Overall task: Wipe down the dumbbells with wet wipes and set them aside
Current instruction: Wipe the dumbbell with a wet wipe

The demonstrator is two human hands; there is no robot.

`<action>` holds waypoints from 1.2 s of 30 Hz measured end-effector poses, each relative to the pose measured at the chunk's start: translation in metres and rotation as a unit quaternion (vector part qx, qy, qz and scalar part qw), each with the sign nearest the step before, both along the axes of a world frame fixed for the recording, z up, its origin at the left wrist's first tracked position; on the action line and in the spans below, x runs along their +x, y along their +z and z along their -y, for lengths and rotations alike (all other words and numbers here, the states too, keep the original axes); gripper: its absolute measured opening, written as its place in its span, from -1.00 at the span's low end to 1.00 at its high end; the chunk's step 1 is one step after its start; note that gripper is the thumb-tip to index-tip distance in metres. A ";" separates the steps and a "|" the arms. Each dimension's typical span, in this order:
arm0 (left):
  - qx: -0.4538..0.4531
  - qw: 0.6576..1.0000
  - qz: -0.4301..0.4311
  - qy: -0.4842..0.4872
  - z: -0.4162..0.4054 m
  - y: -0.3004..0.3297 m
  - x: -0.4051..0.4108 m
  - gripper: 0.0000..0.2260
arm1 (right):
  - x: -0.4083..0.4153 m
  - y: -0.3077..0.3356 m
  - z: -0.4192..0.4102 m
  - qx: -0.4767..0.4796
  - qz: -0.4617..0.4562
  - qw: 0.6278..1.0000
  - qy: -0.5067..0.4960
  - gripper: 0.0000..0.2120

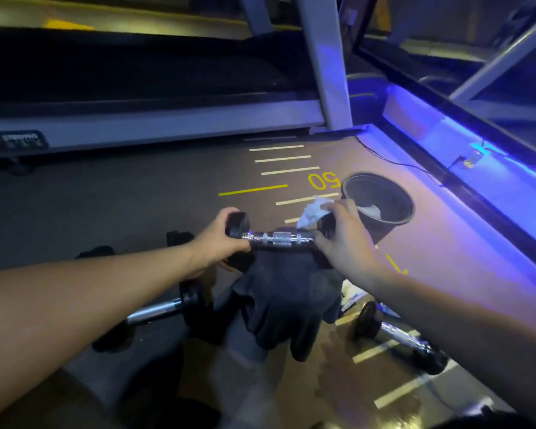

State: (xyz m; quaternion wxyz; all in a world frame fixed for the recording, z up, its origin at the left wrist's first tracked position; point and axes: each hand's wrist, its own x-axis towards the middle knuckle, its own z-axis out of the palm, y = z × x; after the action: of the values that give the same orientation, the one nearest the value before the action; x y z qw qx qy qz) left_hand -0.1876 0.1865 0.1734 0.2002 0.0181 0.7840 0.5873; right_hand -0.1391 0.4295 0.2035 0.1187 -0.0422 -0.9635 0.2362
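At far left a treadmill (155, 119) lies across the view: a dark belt above a pale grey side rail with a small dark label, and a grey upright rising from its right end. Below it, low on the left, a second dumbbell (164, 308) lies on the floor (136, 193), its smooth chrome bar running into a black round head.

The left hand (220, 243) curls round the left head of the held dumbbell (277, 238), fingers over the top and thumb beneath. This dumbbell is level, raised just above the person's knee, which is covered by dark creased cloth (285, 298). Its handle is bright chrome, knurled in the middle with smooth ringed collars on each side; the heads are matte black.

The right hand (344, 239) grips the right head, pressing a crumpled white wipe (311, 213) against it with curled fingers.

Just beyond that hand stands a round black bin (381, 199) with a ribbed inner wall and a white wad inside. A third dumbbell (399, 334) lies low on the right, chrome bar between black heads.

The floor is smooth brownish rubber painted with pale ruler lines, one yellow line and a yellow "50". Along the right runs a raised ledge (477, 162) lit bright blue, with a thin black cable trailing to it.
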 end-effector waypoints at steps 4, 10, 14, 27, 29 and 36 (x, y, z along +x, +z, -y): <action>0.024 0.998 0.062 0.013 -0.001 -0.009 0.007 -0.34 | -0.001 0.000 0.006 0.026 0.005 1.000 0.002 -0.50; 0.024 0.996 0.080 0.012 -0.003 -0.013 0.010 -0.23 | 0.002 0.001 0.006 0.035 0.012 0.999 -0.001 -0.49; -0.002 1.000 0.024 0.014 -0.008 0.004 0.012 -0.34 | 0.006 -0.001 0.001 0.000 0.002 1.000 -0.011 -0.51; 0.036 0.997 -0.048 -0.047 -0.017 0.048 0.010 -0.27 | 0.018 -0.005 -0.028 -0.163 -0.019 0.985 -0.049 -0.47; 0.044 0.996 -0.050 -0.052 -0.020 0.049 0.010 -0.26 | 0.016 -0.005 -0.031 -0.174 -0.009 0.983 -0.060 -0.48; 0.092 0.995 0.033 -0.014 -0.026 0.038 0.004 -0.23 | 0.013 -0.003 -0.038 -0.189 0.017 0.980 -0.054 -0.61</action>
State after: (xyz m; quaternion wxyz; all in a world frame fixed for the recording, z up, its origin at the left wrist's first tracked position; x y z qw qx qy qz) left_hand -0.1835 0.2120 0.2117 0.2317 0.0284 0.7193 0.6543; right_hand -0.1258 0.4679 0.2004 0.1049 -0.1197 -0.8997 0.4064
